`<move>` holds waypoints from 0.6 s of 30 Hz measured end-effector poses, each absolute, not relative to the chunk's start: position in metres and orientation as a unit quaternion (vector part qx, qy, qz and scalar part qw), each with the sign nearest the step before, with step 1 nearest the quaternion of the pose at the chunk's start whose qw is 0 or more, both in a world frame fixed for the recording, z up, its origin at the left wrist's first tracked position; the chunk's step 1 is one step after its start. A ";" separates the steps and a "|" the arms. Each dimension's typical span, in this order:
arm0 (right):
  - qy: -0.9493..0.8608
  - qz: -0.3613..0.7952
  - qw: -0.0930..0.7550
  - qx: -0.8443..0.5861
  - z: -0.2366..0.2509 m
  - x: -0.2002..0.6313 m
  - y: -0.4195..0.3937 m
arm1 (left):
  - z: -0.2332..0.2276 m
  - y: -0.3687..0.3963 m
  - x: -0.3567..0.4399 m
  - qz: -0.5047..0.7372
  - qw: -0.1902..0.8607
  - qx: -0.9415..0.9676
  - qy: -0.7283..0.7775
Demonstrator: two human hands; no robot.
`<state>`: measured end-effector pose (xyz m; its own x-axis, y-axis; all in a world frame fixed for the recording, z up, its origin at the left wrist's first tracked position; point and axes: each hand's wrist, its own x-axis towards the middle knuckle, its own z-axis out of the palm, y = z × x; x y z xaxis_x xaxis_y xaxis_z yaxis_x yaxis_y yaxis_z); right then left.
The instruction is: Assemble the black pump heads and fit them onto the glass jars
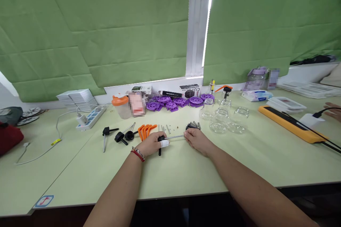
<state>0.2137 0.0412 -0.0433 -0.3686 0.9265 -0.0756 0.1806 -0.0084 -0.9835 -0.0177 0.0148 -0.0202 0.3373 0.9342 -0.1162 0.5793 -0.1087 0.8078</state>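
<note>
Lying flat: thin metal rod (pixel 174 137), low on the surface (pixel 186 170), long axis running left to right, nearly level.
Rod's left end: set into a black pump head (pixel 160 138), its dark stem pointing down toward the near edge.
Rod's right end: at the fingertips of the right hand (pixel 196 139).
Left grip: left hand (pixel 152 144) closed around the black pump head; white wrap on one finger, red band at the wrist.
Right grip: fingertips pinched on the rod's end.
Just behind right hand: small heap of dark springs (pixel 193 125).
Left of hands: orange clips (pixel 145 130), more black pump heads (pixel 125 136) with rods.
Right, further back: clear glass jars (pixel 226 117), standing upright.
Back row: purple discs (pixel 177 101), orange-lidded cup (pixel 120 106), white power strip (pixel 90 117).
Surface: pale green, matte; yellow flat device (pixel 290 124) on the right with a black cable across it.
Room: green blinds (pixel 106 32) over the window, bright slit between them.
Writing: black box (pixel 189 91) lettered upside down, not fully legible; red mark on the corner sticker (pixel 44 200).
</note>
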 end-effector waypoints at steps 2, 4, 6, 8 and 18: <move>-0.623 0.548 0.338 -0.443 -0.047 0.214 0.043 | -0.021 0.015 -0.018 0.224 0.409 0.711 0.526; -0.628 0.546 0.336 -0.441 -0.051 0.215 0.045 | -0.022 0.015 -0.019 0.227 0.410 0.713 0.522; -0.629 0.544 0.335 -0.443 -0.052 0.215 0.046 | -0.023 0.015 -0.019 0.227 0.412 0.714 0.518; -0.626 0.543 0.335 -0.448 -0.053 0.214 0.046 | -0.023 0.015 -0.019 0.227 0.413 0.715 0.517; -0.600 0.561 0.334 -0.463 -0.047 0.215 0.044 | -0.025 0.016 -0.019 0.225 0.431 0.697 0.527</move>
<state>0.2150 0.0441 -0.0471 -0.3485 0.9298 -0.1188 0.1818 -0.0573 -0.9817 -0.0188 0.0163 -0.0250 0.3437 0.9285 -0.1406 0.5401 -0.0730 0.8385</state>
